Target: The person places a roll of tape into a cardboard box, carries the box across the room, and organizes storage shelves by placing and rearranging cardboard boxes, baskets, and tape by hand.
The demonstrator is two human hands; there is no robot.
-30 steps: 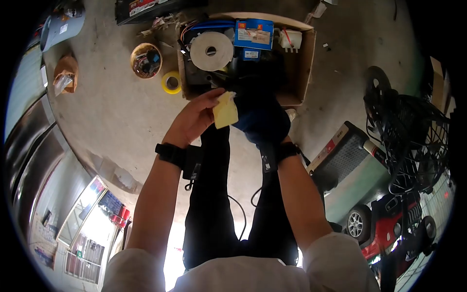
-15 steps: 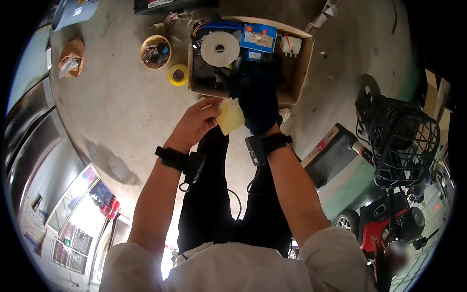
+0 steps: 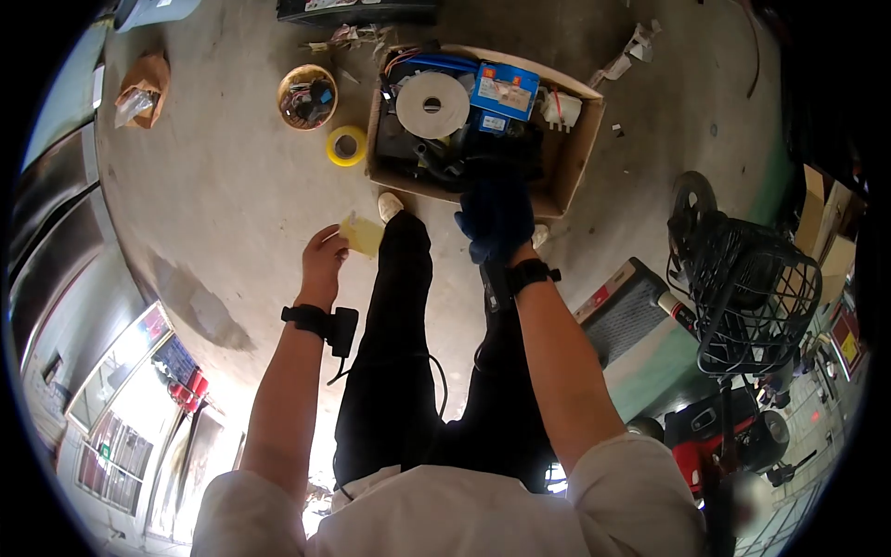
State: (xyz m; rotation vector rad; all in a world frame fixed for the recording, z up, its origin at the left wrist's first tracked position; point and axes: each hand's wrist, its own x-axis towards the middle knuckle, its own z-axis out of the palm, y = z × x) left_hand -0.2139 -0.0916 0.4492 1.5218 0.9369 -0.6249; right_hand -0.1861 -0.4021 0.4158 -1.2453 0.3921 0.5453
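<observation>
Between the fingertips of my left hand (image 3: 323, 267) is a thin yellow sheet (image 3: 363, 236), held over the floor left of my knee. My right hand (image 3: 498, 218) wears a dark blue glove or cloth covering and is at the near edge of the cardboard box (image 3: 577, 167). Its fingers look curled, but whether they hold anything is hidden. Inside the box lie a pale tape roll (image 3: 432, 105), a blue carton (image 3: 505, 90), a white plastic part (image 3: 561, 110) and a black tube-like part (image 3: 436, 163).
Left of the box are a yellow tape roll (image 3: 346, 146), a small basket of parts (image 3: 307, 97) and a brown paper bag (image 3: 145, 91). To the right are a grey ridged panel (image 3: 626, 316) and a black wire basket (image 3: 761, 297). My shoe (image 3: 390, 205) is near the box.
My left hand has moved left and away from my right hand, carrying the yellow sheet. My right hand has drawn back slightly toward me, and more of the box's contents shows.
</observation>
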